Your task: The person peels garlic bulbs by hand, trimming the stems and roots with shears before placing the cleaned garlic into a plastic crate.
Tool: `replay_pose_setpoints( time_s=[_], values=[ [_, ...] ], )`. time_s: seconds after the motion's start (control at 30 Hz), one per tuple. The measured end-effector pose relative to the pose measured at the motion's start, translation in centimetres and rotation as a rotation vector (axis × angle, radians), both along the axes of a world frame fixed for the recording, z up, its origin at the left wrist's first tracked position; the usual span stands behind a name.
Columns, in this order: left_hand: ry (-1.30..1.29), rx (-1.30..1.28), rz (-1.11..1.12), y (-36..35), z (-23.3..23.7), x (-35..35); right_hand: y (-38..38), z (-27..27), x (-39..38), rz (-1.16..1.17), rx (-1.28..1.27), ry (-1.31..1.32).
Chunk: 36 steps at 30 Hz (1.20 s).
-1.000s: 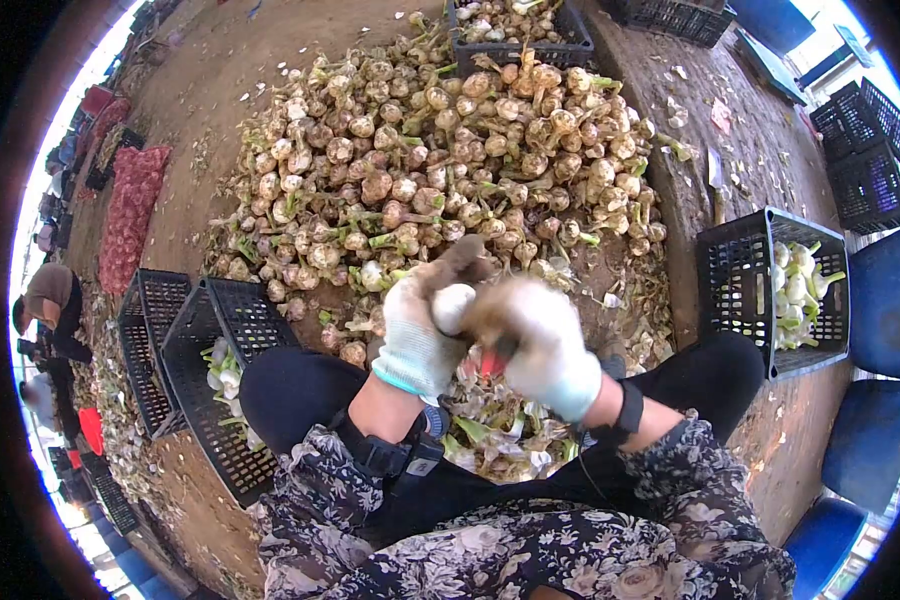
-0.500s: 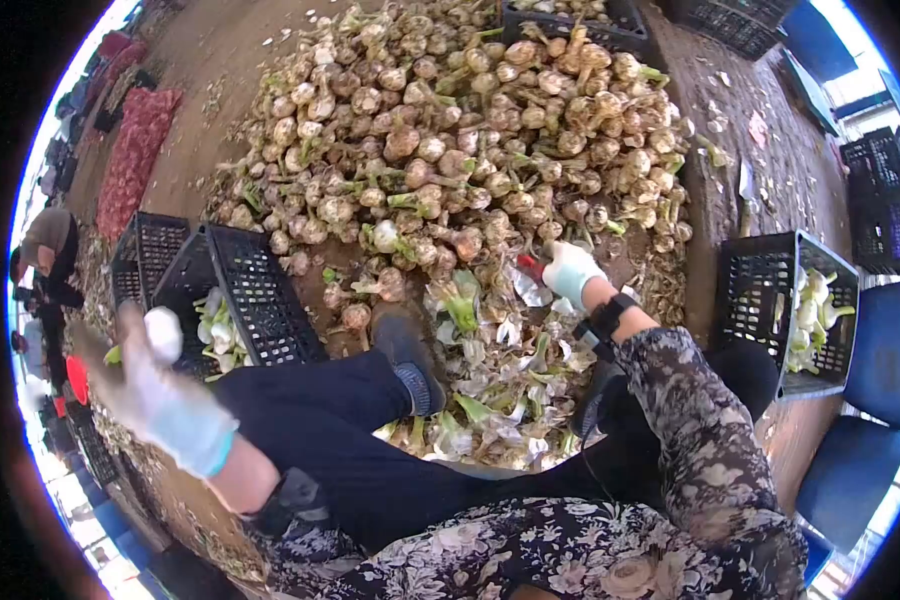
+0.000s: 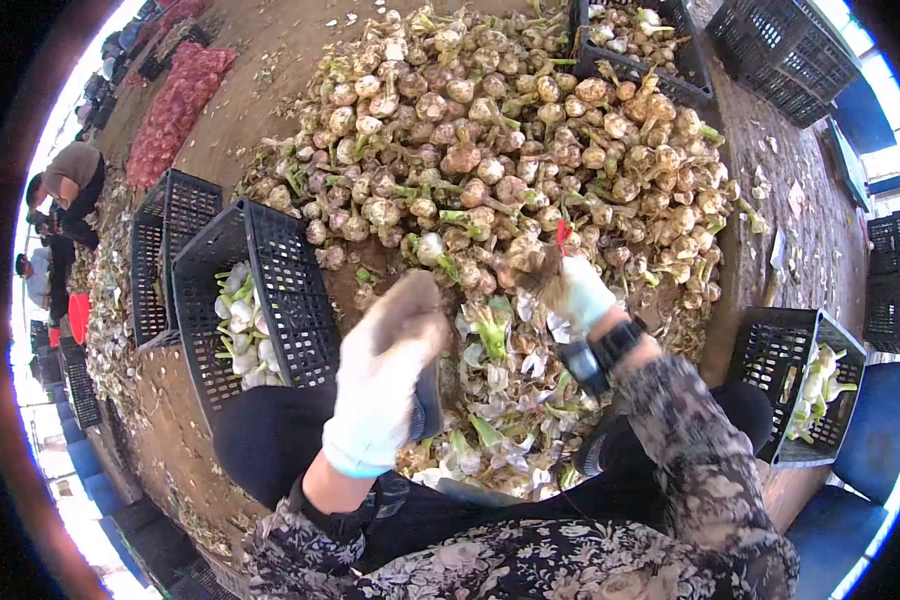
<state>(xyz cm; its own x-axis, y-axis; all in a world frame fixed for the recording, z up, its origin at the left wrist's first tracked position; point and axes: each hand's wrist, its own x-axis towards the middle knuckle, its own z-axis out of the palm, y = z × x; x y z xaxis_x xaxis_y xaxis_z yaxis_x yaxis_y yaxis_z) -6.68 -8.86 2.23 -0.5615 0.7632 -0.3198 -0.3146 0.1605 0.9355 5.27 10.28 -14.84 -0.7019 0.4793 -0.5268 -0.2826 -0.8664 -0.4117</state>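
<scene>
My left hand (image 3: 385, 365), in a white glove with soiled fingers, is over my lap near the front of the garlic pile; motion smears its fingers. My right hand (image 3: 575, 290), also gloved, is closed around a small tool with a red part (image 3: 563, 233) showing above the fingers; the rest of the tool is hidden. Unpeeled garlic bulbs (image 3: 470, 165) lie heaped just beyond both hands. Under them, between my feet, garlic peelings and cut stalks (image 3: 495, 400) cover the ground. Cleaned white garlic (image 3: 245, 330) lies in the black crate (image 3: 295, 300) to my left.
To my right stands another black crate (image 3: 770, 345) with trimmed garlic (image 3: 820, 390). A crate (image 3: 625, 68) with bulbs sits behind the heap. Red mesh sacks (image 3: 180, 110) lie far left, near a bending person (image 3: 75, 180). Blue chairs (image 3: 885, 370) line the right.
My left hand has swung from the left crate, where a white garlic bulb was at its fingers, back to the middle. My right hand stays near the heap's front. The view has shifted left.
</scene>
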Motion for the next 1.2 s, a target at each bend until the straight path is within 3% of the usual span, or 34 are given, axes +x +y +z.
replay_pose_setpoints(
  time_s=[0.03,0.07,0.1,0.13,0.17,0.2,0.23,0.3,0.4,0.43,0.47,0.5,0.53,0.57,0.63,0.7,0.87,0.93,1.0,1.07,1.1,1.13,1.2],
  values=[
    [-0.149,0.016,-0.001,0.7,-0.4,0.3,-0.7,2.8,0.1,0.112,0.236,0.030],
    [-0.336,0.019,0.003,1.3,-0.7,0.9,-1.9,2.8,0.8,0.028,0.619,-0.198],
    [-0.531,0.046,-0.021,2.1,-1.4,1.4,-4.4,10.8,0.9,0.124,0.730,-0.369],
    [-0.726,0.071,-0.050,2.8,-2.1,1.8,-6.0,12.0,1.2,-0.039,0.916,-0.258],
    [-0.637,0.222,-0.236,3.0,-2.1,2.1,-7.1,12.8,2.2,-0.100,1.269,-0.368],
    [-0.726,0.159,-0.093,3.4,-1.9,3.0,-7.7,13.6,2.8,-0.162,1.619,-0.483],
    [-0.734,0.172,-0.119,3.5,-1.5,3.2,-7.7,14.4,3.5,-0.174,1.629,-0.490],
    [-0.747,0.185,-0.166,3.7,-1.0,3.9,-7.3,15.7,5.5,0.059,1.535,-0.567],
    [-0.010,0.133,-0.251,4.7,1.0,5.3,-6.5,15.5,7.2,-0.060,0.833,-0.373],
    [0.289,0.175,-0.245,4.9,0.7,5.8,-6.5,17.3,7.3,-0.005,0.873,-0.397],
    [0.590,0.217,-0.231,5.1,0.7,6.4,-6.2,15.7,8.0,0.014,0.930,-0.460],
    [0.705,0.213,-0.263,4.9,0.9,6.7,-5.8,14.0,8.2,-0.108,0.602,-0.135],
    [0.698,0.210,-0.282,4.9,1.0,7.0,-5.8,14.0,7.8,-0.217,0.262,0.186],
    [0.689,0.221,-0.275,4.9,0.8,7.1,-6.3,14.3,7.8,-0.125,0.965,-0.507],
    [0.684,0.230,-0.282,5.2,-0.1,7.4,-6.0,14.9,8.2,-0.123,0.968,-0.471],
    [0.372,0.315,-0.256,5.6,-0.9,7.7,-5.6,15.4,8.8,-0.118,0.901,-0.365],
    [0.266,0.233,-0.273,6.3,-0.3,8.2,-5.5,16.7,9.9,-0.106,0.804,-0.273],
    [0.384,0.258,-0.276,6.4,-0.4,8.3,-5.1,16.3,10.3,-0.032,0.739,-0.195],
    [0.321,0.277,-0.266,6.3,-0.6,8.4,-5.2,16.2,10.3,-0.052,0.755,-0.216],
    [0.534,0.286,-0.299,6.1,-1.5,7.9,-5.2,15.5,10.3,-0.001,0.821,-0.314],
    [0.842,0.337,-0.271,6.2,-1.7,7.7,-5.3,15.4,10.2,0.002,0.817,-0.313],
    [0.841,0.331,-0.273,6.2,-1.3,7.9,-5.5,15.3,9.8,-0.026,0.721,-0.290],
    [0.124,0.194,-0.147,6.4,0.0,8.6,-5.8,15.6,9.2,-0.082,0.533,-0.245]
  ],
)
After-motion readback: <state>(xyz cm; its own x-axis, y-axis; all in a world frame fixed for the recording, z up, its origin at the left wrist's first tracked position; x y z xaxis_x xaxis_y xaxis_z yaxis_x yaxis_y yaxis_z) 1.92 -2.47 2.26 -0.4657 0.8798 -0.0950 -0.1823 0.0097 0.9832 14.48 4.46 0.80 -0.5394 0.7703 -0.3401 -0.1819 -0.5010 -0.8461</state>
